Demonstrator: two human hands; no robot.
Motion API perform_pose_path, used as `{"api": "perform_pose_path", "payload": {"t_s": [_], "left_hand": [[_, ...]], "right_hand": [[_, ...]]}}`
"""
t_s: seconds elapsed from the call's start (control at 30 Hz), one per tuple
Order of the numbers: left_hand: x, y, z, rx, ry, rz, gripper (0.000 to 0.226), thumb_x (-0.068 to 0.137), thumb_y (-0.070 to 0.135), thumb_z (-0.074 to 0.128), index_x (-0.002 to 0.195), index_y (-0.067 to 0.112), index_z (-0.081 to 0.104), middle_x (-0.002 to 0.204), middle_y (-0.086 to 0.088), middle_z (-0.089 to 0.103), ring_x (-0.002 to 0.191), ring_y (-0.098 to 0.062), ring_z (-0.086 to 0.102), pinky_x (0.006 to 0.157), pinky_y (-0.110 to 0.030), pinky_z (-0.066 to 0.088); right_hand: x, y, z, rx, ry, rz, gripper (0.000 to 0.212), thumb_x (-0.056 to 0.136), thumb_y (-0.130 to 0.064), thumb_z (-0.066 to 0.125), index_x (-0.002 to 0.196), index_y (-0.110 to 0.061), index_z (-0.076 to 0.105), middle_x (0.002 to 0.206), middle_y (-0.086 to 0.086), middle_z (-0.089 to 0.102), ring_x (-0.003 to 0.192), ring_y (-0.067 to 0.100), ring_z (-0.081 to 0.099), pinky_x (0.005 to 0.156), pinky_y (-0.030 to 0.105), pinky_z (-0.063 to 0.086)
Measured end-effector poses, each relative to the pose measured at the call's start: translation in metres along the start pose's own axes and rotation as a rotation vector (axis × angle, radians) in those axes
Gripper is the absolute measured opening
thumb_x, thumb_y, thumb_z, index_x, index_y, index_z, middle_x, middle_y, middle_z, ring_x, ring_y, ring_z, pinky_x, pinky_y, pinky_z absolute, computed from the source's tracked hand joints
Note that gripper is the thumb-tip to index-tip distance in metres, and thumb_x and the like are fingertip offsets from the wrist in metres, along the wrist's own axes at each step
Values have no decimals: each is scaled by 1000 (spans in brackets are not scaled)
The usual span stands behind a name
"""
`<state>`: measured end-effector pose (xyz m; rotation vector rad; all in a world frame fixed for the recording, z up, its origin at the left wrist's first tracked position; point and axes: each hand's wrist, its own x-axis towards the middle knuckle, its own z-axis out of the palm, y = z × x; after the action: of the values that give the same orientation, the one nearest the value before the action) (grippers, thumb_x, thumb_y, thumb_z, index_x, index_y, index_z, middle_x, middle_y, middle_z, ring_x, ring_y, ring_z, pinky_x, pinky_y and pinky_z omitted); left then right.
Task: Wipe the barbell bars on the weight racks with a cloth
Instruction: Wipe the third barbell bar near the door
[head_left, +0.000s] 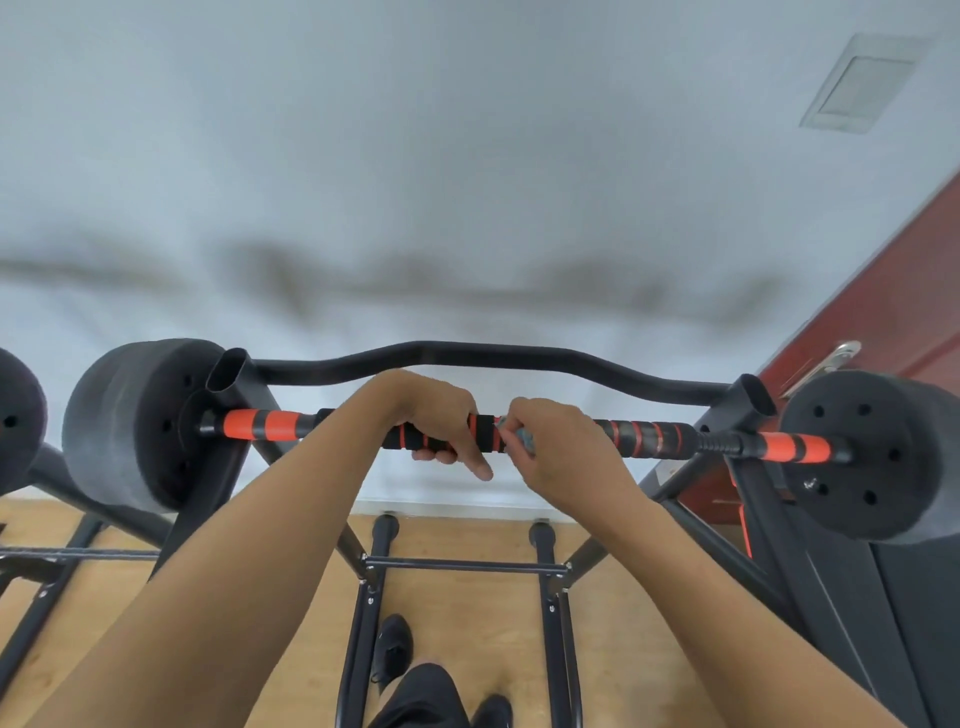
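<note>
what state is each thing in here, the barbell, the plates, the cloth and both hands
barbell: lying across the rack, a plate on each end
left plate: mounted on the barbell's end
right plate: mounted on the barbell's end
left hand: grips the barbell near its middle
right hand: holds the cloth against the barbell
cloth: bunched up, mostly hidden by the fingers
</note>
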<state>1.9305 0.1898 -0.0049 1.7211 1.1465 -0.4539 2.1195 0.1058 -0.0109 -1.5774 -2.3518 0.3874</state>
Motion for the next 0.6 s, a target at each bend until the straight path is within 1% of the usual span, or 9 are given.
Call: {"api": "perform_pose_path", "payload": {"t_s": [0.07, 0.13, 0.17, 0.23, 0.3, 0.37, 0.47, 0.53, 0.6], "left_hand": [[-5, -1, 9, 120, 253, 73, 42, 75, 60, 87, 90, 25, 68, 77, 2, 74, 63, -13, 68, 70, -28, 58], [-11, -6, 25, 378, 574, 98, 50, 71, 74, 79, 92, 32, 62, 77, 10, 67, 71, -11, 64, 68, -25, 51], [-13, -10, 35, 501, 705, 90, 51, 75, 78, 72, 94, 33, 59, 77, 13, 63, 73, -10, 61, 68, -25, 49], [-10, -20, 58, 645, 880, 66, 50, 85, 82, 56, 97, 33, 55, 76, 14, 59, 70, -10, 59, 65, -28, 51], [-4, -25, 70, 708, 973, 53, 52, 90, 82, 44, 91, 30, 49, 69, 13, 54, 59, -10, 55, 57, -27, 45], [0, -23, 67, 749, 1008, 31, 54, 92, 83, 40, 83, 29, 44, 60, 12, 47, 52, -11, 50, 53, -27, 37], [2, -20, 58, 715, 941, 1, 54, 90, 83, 46, 78, 30, 45, 59, 11, 49, 53, -10, 50, 56, -27, 36], [2, -19, 47, 610, 783, -15, 55, 84, 84, 57, 75, 30, 49, 61, 11, 56, 55, -9, 52, 57, -26, 39], [1, -14, 32, 374, 540, -16, 55, 77, 82, 68, 77, 27, 58, 62, 8, 63, 54, -12, 57, 58, -27, 47]], "right_hand": [[15, 4, -10, 73, 12, 54, 11, 99, -36, 58, 93, -28, 61, 84, -10, 66, 77, 11, 63, 74, 32, 57], [29, 9, -18, 175, 42, 116, 15, 97, -38, 60, 86, -29, 60, 75, -11, 66, 69, 9, 65, 67, 32, 59], [34, 10, -20, 210, 29, 137, 16, 96, -38, 60, 84, -29, 59, 72, -11, 67, 64, 9, 66, 60, 31, 59], [38, 8, -19, 201, -51, 158, 16, 96, -39, 61, 84, -27, 60, 70, -10, 67, 60, 9, 66, 53, 27, 56], [39, 6, -12, 123, -84, 158, 17, 96, -40, 59, 86, -27, 61, 74, -9, 68, 68, 10, 65, 64, 32, 58], [36, 5, -7, 54, -59, 159, 15, 96, -41, 57, 91, -27, 61, 81, -8, 66, 76, 12, 63, 73, 35, 58], [28, 4, -2, 16, -13, 115, 11, 96, -37, 56, 95, -26, 60, 85, -6, 65, 78, 14, 62, 75, 36, 58], [23, 3, 0, 30, -11, 87, 10, 96, -34, 56, 97, -24, 60, 87, -4, 66, 78, 15, 62, 75, 37, 58], [19, 2, 2, 19, -2, 61, 11, 97, -33, 55, 99, -22, 59, 88, -4, 65, 78, 16, 62, 76, 38, 58]]}}
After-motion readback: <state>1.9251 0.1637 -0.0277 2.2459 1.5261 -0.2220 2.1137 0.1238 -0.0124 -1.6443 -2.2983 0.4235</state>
